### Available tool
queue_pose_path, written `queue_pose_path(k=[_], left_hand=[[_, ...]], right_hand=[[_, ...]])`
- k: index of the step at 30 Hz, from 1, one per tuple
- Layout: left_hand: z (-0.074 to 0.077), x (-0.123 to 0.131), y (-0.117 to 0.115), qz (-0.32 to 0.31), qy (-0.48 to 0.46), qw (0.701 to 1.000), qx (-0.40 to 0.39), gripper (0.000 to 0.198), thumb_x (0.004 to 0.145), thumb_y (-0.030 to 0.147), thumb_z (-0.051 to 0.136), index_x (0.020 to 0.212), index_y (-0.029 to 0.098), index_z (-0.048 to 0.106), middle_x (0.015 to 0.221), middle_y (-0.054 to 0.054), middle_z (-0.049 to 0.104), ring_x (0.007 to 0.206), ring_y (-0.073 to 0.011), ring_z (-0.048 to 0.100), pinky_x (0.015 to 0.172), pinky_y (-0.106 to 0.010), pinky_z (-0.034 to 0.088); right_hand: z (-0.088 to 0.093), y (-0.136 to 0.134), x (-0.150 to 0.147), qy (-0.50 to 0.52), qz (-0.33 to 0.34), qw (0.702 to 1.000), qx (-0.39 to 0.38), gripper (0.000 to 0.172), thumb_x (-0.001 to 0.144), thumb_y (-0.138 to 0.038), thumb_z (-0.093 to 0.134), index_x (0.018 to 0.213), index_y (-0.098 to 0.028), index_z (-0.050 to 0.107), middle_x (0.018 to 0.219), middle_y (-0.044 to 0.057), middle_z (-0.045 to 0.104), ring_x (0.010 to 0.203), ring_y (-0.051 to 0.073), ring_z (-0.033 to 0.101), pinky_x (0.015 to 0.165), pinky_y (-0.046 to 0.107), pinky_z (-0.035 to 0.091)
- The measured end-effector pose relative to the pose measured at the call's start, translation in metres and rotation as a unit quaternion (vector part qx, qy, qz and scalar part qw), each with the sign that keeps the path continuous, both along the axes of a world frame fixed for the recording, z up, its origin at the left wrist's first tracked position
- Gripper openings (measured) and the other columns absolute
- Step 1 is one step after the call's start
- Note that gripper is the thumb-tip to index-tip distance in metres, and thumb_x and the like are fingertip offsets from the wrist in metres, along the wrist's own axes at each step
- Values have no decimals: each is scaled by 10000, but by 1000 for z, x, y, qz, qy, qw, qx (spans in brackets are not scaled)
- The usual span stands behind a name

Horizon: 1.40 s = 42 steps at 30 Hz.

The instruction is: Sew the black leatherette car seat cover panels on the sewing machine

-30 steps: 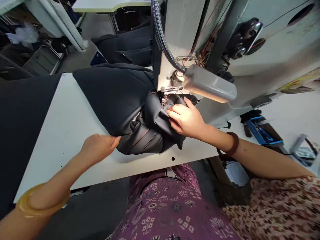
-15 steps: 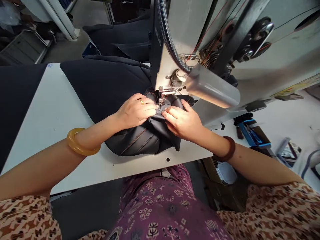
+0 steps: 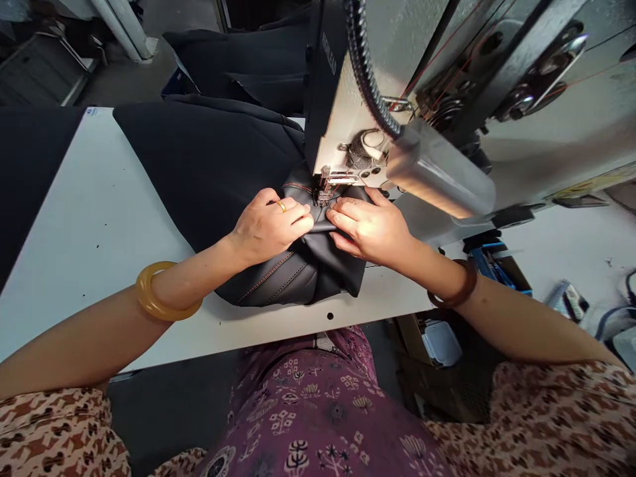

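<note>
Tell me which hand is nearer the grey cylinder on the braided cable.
The right. The right hand is below and left of the grey cylinder; the left hand is farther left, past the presser foot.

Pale lettering (image 3: 328, 53) on the dark side (image 3: 322, 109) of the sewing machine (image 3: 338, 132) reads "HIGHLEAD", slightly blurred; blue marks (image 3: 92, 111) on the bench (image 3: 106, 199) are illegible.

Left wrist: thick, rounded amber-yellow bangle (image 3: 144, 290). Left hand (image 3: 271, 226): gold-coloured ring (image 3: 282, 206) on one finger. Right wrist: dark reddish-brown bangle (image 3: 467, 287). Both sleeves (image 3: 54, 427) tan, brown-and-black repeat pattern, ending near the elbow. In front I see a purple garment (image 3: 318, 414), printed with pale flowers and some darker motifs.
</note>
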<state>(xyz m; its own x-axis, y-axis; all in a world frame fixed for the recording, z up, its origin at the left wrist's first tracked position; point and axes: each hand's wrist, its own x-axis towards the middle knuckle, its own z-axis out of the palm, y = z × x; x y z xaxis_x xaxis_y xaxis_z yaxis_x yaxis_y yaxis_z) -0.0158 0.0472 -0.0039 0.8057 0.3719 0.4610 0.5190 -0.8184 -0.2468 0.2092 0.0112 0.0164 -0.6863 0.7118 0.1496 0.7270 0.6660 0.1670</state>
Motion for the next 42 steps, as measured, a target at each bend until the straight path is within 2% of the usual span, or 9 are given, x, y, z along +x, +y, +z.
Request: queue_pose_path(k=[6, 10, 14, 17, 20, 25, 29, 34, 42], left_hand=[[-5, 3, -4, 4, -7, 994, 109, 331, 907, 114, 361, 1025, 211, 655, 927, -2, 717, 740, -161, 624, 629, -341, 384], [-2, 2, 4, -23, -6, 995, 97, 303, 917, 147, 378, 1047, 201, 647, 845, -10, 707, 716, -167, 619, 650, -342, 413], [7, -8, 14, -86, 54, 994, 48, 244, 939, 248, 428, 1082, 210, 621, 1052, -34, 699, 929, -180, 624, 866, -394, 451], [9, -12, 13, -104, 59, 992, 31, 255, 941, 302, 464, 1102, 177, 617, 1113, -82, 681, 1040, -211, 606, 856, -392, 466], [8, -10, 7, -80, 57, 994, 43, 262, 955, 236, 416, 1060, 155, 642, 1057, -101, 693, 974, -209, 631, 737, -357, 481], [6, -1, -3, -33, 64, 996, 53, 310, 931, 113, 361, 1022, 134, 657, 998, -106, 702, 875, -198, 646, 658, -343, 461], [5, 6, -10, 5, 41, 998, 40, 314, 911, 74, 365, 1048, 95, 646, 964, -135, 703, 908, -230, 653, 642, -349, 462], [2, 7, -15, 22, 52, 996, 72, 337, 919, 85, 342, 1075, 64, 640, 1039, -185, 693, 987, -278, 657, 666, -377, 502], [-2, 17, -19, 63, 44, 997, 15, 379, 948, 222, 368, 1140, 3, 612, 1106, -288, 645, 1025, -363, 637, 683, -444, 513]], right_hand=[[-1, 6, 3, -3, 5, 1000, 19, 316, 932, -318, 405, 1151, -153, 563, 1186, 102, 620, 1086, 240, 553, 859, 389, 409], [-2, -1, 1, -11, 11, 1000, 26, 286, 927, -350, 425, 1085, -180, 592, 1140, 82, 644, 1090, 237, 556, 884, 399, 403], [-6, -19, -6, 0, 16, 995, 94, 276, 957, -305, 389, 1075, -165, 595, 1096, 70, 666, 1116, 229, 552, 935, 436, 371], [-8, -26, -10, -1, -2, 991, 132, 284, 979, -255, 343, 1066, -168, 599, 1074, 59, 682, 1104, 213, 568, 921, 433, 376], [-7, -25, -10, -13, -18, 995, 99, 319, 983, -229, 301, 1069, -186, 605, 1106, 66, 679, 1130, 223, 567, 904, 437, 391], [-3, -17, -7, 6, -29, 999, 37, 333, 978, -243, 303, 1092, -185, 611, 1165, 78, 658, 1180, 250, 549, 898, 444, 408], [-1, -11, -3, -3, -25, 998, 50, 335, 970, -232, 309, 1085, -192, 621, 1173, 56, 659, 1193, 221, 547, 885, 391, 434], [0, -8, -1, -15, -2, 996, 93, 305, 965, -264, 342, 1022, -205, 635, 1117, 23, 682, 1166, 185, 568, 829, 332, 462], [4, 5, 4, -5, -5, 999, 42, 301, 956, -277, 373, 1083, -173, 625, 1191, 69, 649, 1088, 195, 602, 849, 343, 459]])
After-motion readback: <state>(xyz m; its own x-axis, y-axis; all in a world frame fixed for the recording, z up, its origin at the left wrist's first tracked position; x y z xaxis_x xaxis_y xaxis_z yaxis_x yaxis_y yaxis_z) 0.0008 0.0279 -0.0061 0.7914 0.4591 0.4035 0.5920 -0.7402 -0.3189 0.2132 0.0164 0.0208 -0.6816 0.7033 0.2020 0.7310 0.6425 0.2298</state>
